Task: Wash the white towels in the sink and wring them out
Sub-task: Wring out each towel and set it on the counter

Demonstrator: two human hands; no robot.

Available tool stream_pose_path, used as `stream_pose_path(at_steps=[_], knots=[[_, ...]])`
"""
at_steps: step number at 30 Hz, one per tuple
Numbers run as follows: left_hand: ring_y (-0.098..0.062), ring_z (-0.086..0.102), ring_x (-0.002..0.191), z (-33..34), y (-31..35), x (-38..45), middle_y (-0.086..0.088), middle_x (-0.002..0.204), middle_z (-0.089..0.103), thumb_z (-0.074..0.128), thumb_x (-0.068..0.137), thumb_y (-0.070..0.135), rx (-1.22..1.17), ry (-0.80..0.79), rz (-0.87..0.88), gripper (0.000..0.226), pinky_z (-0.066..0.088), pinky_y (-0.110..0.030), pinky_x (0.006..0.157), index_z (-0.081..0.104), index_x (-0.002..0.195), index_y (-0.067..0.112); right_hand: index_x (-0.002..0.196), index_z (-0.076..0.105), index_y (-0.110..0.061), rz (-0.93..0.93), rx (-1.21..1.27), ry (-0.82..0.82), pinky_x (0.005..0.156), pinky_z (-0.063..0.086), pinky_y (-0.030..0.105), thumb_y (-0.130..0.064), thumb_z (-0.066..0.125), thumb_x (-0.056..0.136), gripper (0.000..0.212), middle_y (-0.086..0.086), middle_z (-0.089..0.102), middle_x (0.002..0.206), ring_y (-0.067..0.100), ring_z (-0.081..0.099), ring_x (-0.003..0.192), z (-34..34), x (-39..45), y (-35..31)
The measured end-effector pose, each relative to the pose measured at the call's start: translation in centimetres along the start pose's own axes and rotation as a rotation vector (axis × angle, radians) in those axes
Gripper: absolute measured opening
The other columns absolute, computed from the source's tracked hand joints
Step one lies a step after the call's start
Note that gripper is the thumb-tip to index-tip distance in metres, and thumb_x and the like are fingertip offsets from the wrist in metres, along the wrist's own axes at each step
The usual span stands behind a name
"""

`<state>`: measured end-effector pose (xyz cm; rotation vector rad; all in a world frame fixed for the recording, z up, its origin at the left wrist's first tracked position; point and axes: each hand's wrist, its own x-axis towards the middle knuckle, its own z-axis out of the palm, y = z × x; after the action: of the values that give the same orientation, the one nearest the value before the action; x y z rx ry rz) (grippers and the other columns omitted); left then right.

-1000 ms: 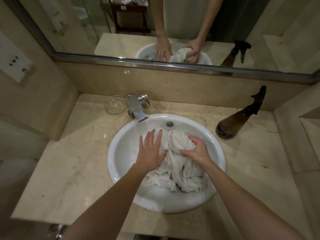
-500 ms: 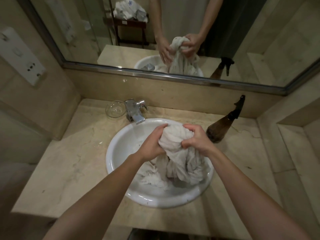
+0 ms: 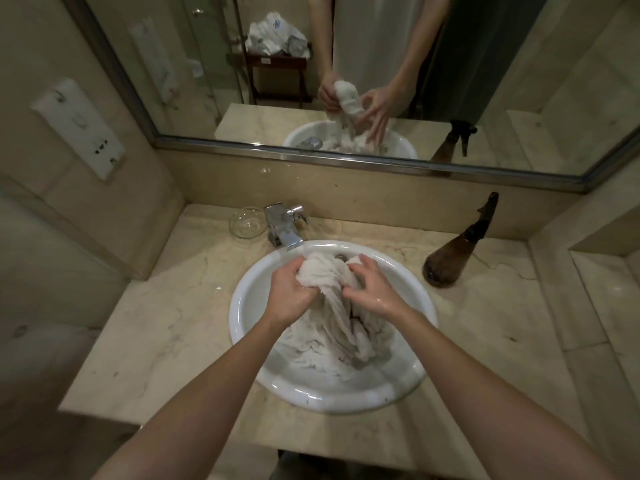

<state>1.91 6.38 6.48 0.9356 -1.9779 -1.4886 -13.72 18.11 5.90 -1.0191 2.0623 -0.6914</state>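
I am looking down at the white towel (image 3: 332,306), which is hanging as a bunched rope over the sink (image 3: 242,327), set into the worktop (image 3: 156,323) toward its back edge. The towel's long axis is running from the gathered knot at the top, near the tap (image 3: 282,226) at the basin's back rim, down and toward me into the bowl, where its loose tail is lying in folds on the sink floor.

My left hand (image 3: 289,292) is gripping the left side of the knot, its fingers curled tight round the cloth. My right hand (image 3: 372,292) is sitting on the right side, just across the knot from the left; its fingers (image 3: 363,263) are looking partly spread and bent over the cloth, more draped and pressing than clenched, as the mirror (image 3: 485,81) on the back wall is also suggesting.

Both hands are at equal reach, touching the towel, with only the bunched cloth between them. As I am judging it, a wring is coming, and it is turning on the right hand closing fully so the two can twist against each other along that axis.

A brown spray bottle (image 3: 450,265) is standing toward the worktop's back right corner, and a glass dish (image 3: 246,223) just left of the tap.
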Motion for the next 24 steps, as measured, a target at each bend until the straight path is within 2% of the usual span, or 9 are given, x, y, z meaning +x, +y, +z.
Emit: stream_pose_path(at_steps=[2, 5, 8, 9, 11, 14, 18, 21, 24], knots=[[-0.004, 0.054, 0.059, 0.3, 0.4, 0.0, 0.005, 0.067, 0.062, 0.072, 0.068, 0.006, -0.016, 0.021, -0.028, 0.013, 0.046, -0.021, 0.056, 0.063, 0.076, 0.010, 0.154, 0.034, -0.019, -0.055, 0.042, 0.009, 0.125, 0.009, 0.047, -0.054, 0.066, 0.081, 0.087, 0.005, 0.012, 0.167, 0.022, -0.001, 0.155, 1.0, -1.3, 0.9], [0.000, 0.049, 0.053, 0.8, 2.1, 0.5, 0.010, 0.060, 0.058, 0.066, 0.065, -0.005, -0.006, 0.030, -0.011, 0.018, 0.042, -0.018, 0.052, 0.060, 0.070, 0.011, 0.160, -0.003, -0.031, -0.049, 0.049, 0.014, 0.124, 0.019, 0.048, -0.081, 0.074, 0.057, 0.138, -0.004, 0.011, 0.168, 0.017, 0.010, 0.154, 2.2, -2.8, 2.4], [0.001, 0.045, 0.053, 1.1, 2.9, 0.8, 0.013, 0.058, 0.053, 0.068, 0.063, 0.005, 0.007, 0.070, 0.034, 0.017, 0.037, -0.014, 0.052, 0.055, 0.067, 0.016, 0.152, -0.024, -0.042, 0.050, -0.091, 0.066, 0.114, 0.038, 0.045, -0.065, 0.085, 0.053, 0.150, -0.002, 0.026, 0.162, 0.021, 0.031, 0.146, 3.6, -2.9, 4.0], [0.001, 0.045, 0.055, 1.1, 2.9, 0.9, 0.012, 0.060, 0.054, 0.069, 0.062, 0.010, 0.013, 0.077, 0.048, 0.015, 0.037, -0.015, 0.053, 0.056, 0.068, 0.015, 0.155, -0.017, -0.039, 0.072, -0.147, 0.109, 0.108, 0.043, 0.044, -0.055, 0.084, 0.059, 0.140, 0.000, 0.036, 0.154, 0.024, 0.039, 0.139, 3.9, -2.8, 4.2], [0.000, 0.047, 0.058, 0.7, 2.9, 0.9, 0.013, 0.063, 0.056, 0.071, 0.063, 0.012, 0.035, 0.064, 0.082, 0.017, 0.038, -0.016, 0.054, 0.058, 0.070, 0.021, 0.151, 0.025, -0.026, 0.070, -0.259, 0.228, 0.098, 0.045, 0.040, -0.041, 0.075, 0.067, 0.098, 0.001, 0.052, 0.133, 0.026, 0.050, 0.122, 4.0, -2.3, 4.5], [0.003, 0.048, 0.056, -0.8, 2.8, 1.1, 0.014, 0.059, 0.053, 0.075, 0.068, 0.002, 0.096, 0.078, 0.094, 0.035, 0.034, -0.011, 0.052, 0.053, 0.067, 0.029, 0.104, 0.062, -0.024, 0.048, -0.204, 0.341, 0.078, 0.045, 0.034, -0.035, 0.071, 0.074, 0.033, -0.003, 0.065, 0.099, 0.024, 0.060, 0.096, 3.1, -1.7, 3.9], [-0.002, 0.049, 0.058, -4.2, 1.3, 1.6, 0.010, 0.065, 0.057, 0.071, 0.069, 0.024, 0.276, 0.008, 0.120, 0.017, 0.041, -0.029, 0.055, 0.054, 0.072, 0.019, 0.078, 0.066, -0.021, 0.018, 0.045, 0.384, 0.055, 0.040, 0.013, -0.018, 0.071, 0.078, 0.006, -0.007, 0.067, 0.074, 0.016, 0.063, 0.077, 0.9, -1.8, 2.5], [-0.016, 0.056, 0.065, -5.8, 0.5, 1.7, 0.009, 0.073, 0.061, 0.067, 0.070, 0.037, 0.488, -0.124, 0.181, 0.025, 0.040, -0.034, 0.056, 0.049, 0.082, 0.023, 0.061, 0.052, -0.018, -0.150, 0.054, 0.453, 0.056, 0.033, 0.022, -0.010, 0.059, 0.068, 0.012, -0.003, 0.052, 0.066, 0.020, 0.048, 0.068, -1.4, -2.1, 0.8], [-0.023, 0.064, 0.092, -6.3, 0.9, 1.7, 0.005, 0.106, 0.069, 0.073, 0.075, 0.038, 0.596, -0.237, 0.190, 0.057, 0.050, -0.038, 0.073, 0.051, 0.127, 0.029, 0.061, 0.052, -0.003, -0.313, -0.009, 0.502, 0.056, 0.030, 0.033, -0.009, 0.051, 0.058, 0.007, 0.007, 0.050, 0.068, 0.020, 0.046, 0.066, -3.2, -2.5, -1.4]])
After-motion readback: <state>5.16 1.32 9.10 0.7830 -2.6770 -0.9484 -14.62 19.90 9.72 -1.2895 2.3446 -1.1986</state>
